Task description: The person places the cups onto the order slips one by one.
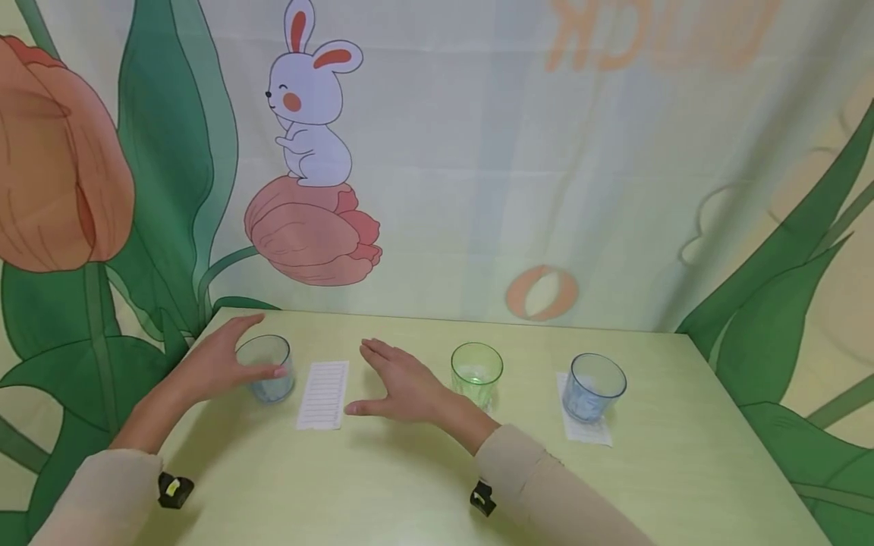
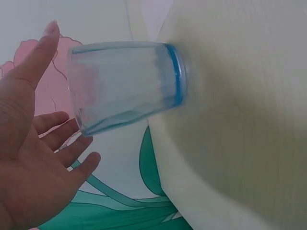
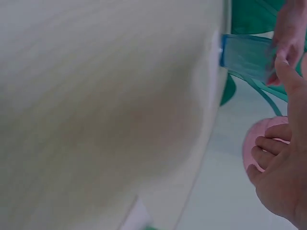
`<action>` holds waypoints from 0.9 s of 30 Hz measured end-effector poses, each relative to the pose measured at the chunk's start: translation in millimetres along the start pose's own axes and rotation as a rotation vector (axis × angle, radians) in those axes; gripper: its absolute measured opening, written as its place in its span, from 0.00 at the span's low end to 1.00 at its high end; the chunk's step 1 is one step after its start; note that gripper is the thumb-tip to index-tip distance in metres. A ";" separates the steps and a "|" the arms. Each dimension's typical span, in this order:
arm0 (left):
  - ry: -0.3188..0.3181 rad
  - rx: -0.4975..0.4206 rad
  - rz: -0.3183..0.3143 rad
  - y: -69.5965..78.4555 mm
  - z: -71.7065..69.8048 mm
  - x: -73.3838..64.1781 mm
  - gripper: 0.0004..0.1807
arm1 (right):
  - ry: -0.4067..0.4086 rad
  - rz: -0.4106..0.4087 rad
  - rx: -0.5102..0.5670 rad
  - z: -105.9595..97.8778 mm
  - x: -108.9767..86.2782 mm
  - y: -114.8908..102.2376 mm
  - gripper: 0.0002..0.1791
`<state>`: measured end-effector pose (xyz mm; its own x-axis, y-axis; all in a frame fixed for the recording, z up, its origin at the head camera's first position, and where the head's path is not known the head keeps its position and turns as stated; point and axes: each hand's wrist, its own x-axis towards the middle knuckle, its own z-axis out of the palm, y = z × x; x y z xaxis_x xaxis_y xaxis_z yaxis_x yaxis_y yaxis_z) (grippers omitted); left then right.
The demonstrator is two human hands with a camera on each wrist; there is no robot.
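Observation:
At the table's left side stands a clear bluish glass tumbler (image 1: 273, 388). My left hand (image 1: 213, 365) is held at its rim, thumb and fingers spread wide on either side. In the left wrist view the fingertips (image 2: 88, 165) come right up to the rim of the tumbler (image 2: 120, 86) without curling round it. My right hand (image 1: 410, 390) hovers above the table with thumb and fingers apart and nothing between them. It is between a lined white paper slip (image 1: 324, 396) and a green glass tumbler (image 1: 476, 369), whose lower part is partly behind the forearm.
Another bluish tumbler (image 1: 592, 398) stands at the right on a second white slip (image 1: 587, 434). The pale yellow table (image 1: 328, 493) ends at the back against a hanging curtain (image 1: 444, 174) printed with a rabbit and tulips.

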<state>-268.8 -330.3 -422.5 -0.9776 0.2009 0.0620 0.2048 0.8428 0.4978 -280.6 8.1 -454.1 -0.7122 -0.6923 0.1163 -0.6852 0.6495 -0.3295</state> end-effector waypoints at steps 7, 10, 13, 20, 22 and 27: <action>0.007 -0.030 0.019 -8.6 6.1 -3.5 0.61 | -0.071 -0.001 -0.050 30.9 22.6 -1.1 0.57; 0.006 -0.056 0.023 -11.7 9.5 -5.1 0.59 | -0.110 0.014 -0.072 39.9 30.0 -0.8 0.57; 0.011 -0.078 0.024 -13.8 12.1 -6.9 0.57 | -0.148 0.027 -0.084 46.2 35.5 -1.5 0.57; 0.030 -0.107 0.019 -15.0 14.7 -9.0 0.55 | -0.204 0.014 -0.143 54.1 38.9 -1.3 0.56; 0.033 -0.106 0.023 -14.4 14.5 -8.4 0.55 | -0.212 0.006 -0.154 54.9 38.5 -0.5 0.55; 0.034 -0.113 0.046 -7.2 14.1 -4.3 0.53 | -0.214 0.006 -0.162 55.9 38.7 1.5 0.56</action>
<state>-265.4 -330.2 -438.6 -0.9687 0.2194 0.1157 0.2448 0.7711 0.5877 -300.6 -35.3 -502.4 -0.6794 -0.7280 -0.0920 -0.7090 0.6836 -0.1736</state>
